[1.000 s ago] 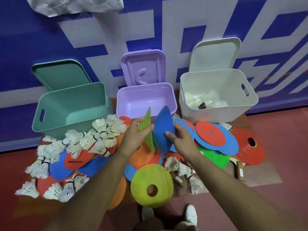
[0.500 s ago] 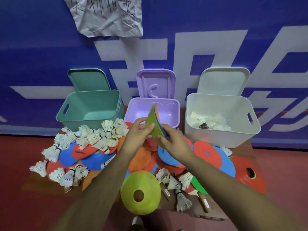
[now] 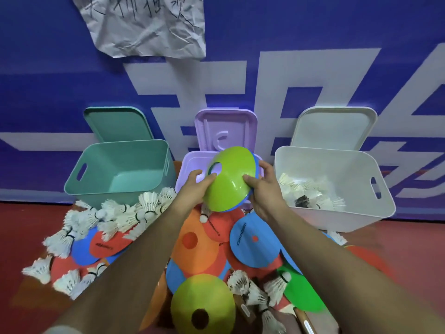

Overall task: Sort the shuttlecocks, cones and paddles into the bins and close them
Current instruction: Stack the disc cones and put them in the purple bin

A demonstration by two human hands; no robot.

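My left hand and my right hand both grip a stack of disc cones, green on top with a blue one under it, held tilted over the front rim of the open purple bin. The teal bin on the left stands open with nothing visible inside. The white bin on the right holds several shuttlecocks. More white shuttlecocks lie in a heap at the left. Flat cones and red and blue paddles cover the surface below my hands.
Each bin's lid leans open against the blue wall behind it. A crumpled paper sheet hangs on the wall. A yellow-green cone sits nearest me. Red floor lies to the right.
The cone stack has been raised and turned so its green face shows, and moved toward the purple bin. The camera has moved closer and tilted up.
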